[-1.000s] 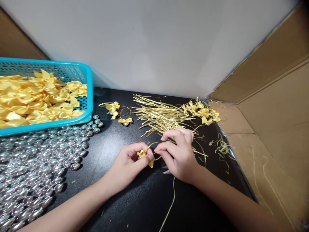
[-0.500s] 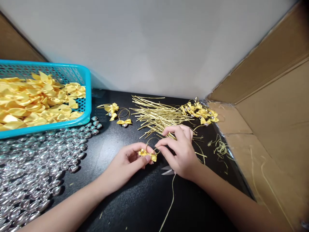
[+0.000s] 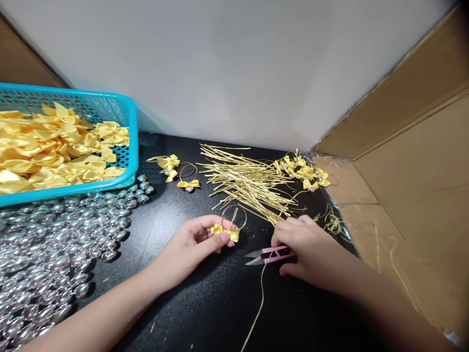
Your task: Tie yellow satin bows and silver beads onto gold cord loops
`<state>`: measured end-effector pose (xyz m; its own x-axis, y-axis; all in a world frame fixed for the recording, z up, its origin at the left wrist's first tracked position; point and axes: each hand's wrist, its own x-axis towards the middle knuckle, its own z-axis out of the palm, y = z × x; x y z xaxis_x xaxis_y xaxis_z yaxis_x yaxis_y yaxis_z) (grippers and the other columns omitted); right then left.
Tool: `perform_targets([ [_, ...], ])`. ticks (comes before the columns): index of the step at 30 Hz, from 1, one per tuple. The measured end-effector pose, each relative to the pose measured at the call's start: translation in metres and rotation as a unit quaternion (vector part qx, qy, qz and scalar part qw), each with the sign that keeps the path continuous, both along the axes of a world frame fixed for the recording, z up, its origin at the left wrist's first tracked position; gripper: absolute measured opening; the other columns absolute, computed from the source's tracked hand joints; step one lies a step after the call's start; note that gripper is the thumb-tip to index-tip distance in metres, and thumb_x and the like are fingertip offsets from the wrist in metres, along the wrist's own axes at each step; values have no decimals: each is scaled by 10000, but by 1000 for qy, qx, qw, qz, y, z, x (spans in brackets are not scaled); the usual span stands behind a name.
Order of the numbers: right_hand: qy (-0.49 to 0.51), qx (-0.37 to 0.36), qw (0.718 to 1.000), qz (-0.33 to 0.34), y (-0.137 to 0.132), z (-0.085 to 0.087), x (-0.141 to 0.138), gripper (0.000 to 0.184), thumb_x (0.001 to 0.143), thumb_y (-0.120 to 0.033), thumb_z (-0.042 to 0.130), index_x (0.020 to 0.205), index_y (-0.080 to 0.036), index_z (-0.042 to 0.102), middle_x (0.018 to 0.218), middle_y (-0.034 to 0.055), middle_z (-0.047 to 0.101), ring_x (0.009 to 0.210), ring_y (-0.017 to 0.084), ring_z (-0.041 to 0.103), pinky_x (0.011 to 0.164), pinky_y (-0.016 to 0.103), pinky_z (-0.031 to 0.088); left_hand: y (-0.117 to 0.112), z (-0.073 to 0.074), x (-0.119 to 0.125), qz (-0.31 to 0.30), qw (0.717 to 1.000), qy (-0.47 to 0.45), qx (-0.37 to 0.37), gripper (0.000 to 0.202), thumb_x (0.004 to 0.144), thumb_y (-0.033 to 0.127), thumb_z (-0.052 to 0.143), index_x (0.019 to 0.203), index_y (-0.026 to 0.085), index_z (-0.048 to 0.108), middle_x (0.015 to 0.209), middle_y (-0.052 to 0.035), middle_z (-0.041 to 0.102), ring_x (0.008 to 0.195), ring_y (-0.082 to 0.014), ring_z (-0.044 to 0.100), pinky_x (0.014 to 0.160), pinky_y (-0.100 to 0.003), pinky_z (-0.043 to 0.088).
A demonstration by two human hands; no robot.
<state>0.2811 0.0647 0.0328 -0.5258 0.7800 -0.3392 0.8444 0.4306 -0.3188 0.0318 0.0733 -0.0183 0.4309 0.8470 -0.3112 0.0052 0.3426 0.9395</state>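
My left hand (image 3: 200, 244) pinches a yellow satin bow (image 3: 231, 235) between thumb and fingers. From the bow rises a thin gold cord loop (image 3: 246, 218), with loose cord ends standing inside it. My right hand (image 3: 308, 249) is lowered over thread snips (image 3: 276, 254) with pink handles, which lie on the black table (image 3: 205, 303). Its thumb and fingers are apart, one on each side of the handles; whether they touch them I cannot tell. The blades point left, toward the bow. A thin gold thread (image 3: 261, 305) runs from the snips toward the near edge.
A blue basket (image 3: 134, 132) of yellow bows stands at left, above many silver heart-like beads (image 3: 54, 254). Gold cord pieces (image 3: 245, 178) lie behind my hands. Finished-looking bow loops (image 3: 188, 185) sit at centre-left, more bows (image 3: 306, 171) at back right, beside tangled thread (image 3: 333, 222) and cardboard (image 3: 414, 166).
My right hand has let go of the cord by the bow and moved right and down to the snips, uncovering their pink handles. My left hand keeps the bow in place.
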Motion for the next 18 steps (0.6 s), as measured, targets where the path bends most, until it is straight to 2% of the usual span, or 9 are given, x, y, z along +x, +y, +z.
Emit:
perform_targets([
  [6,56,0,998,-14,-10,-5,4,75,803,-145,616,794,-202,568,814,7,614,785,169,547,750,332,387,-2,-3,-1,-5,1000,-26,-12,194,816,360,646,909,192,675,772,-16,697,708,-140,603,631,-245,420],
  [10,97,-40,994,-38,-13,-1,11,39,845,-188,587,877,-208,578,875,20,627,821,172,566,762,329,441,-3,-5,0,3,998,-57,-23,167,815,340,660,899,197,641,748,5,682,702,-125,585,628,-231,405],
  [14,158,-102,979,-76,-11,6,16,169,923,-250,509,1084,-241,560,974,21,652,839,153,615,730,282,503,-2,-6,1,-1,996,-78,-31,149,821,312,662,869,189,593,728,13,667,692,-115,571,618,-223,394],
  [18,239,-104,963,-64,-8,13,8,283,977,-263,407,1247,-261,493,1193,47,598,1071,166,588,927,308,492,-2,-5,1,-2,995,-88,-39,176,814,301,669,877,188,550,724,10,670,664,-112,558,601,-226,389],
])
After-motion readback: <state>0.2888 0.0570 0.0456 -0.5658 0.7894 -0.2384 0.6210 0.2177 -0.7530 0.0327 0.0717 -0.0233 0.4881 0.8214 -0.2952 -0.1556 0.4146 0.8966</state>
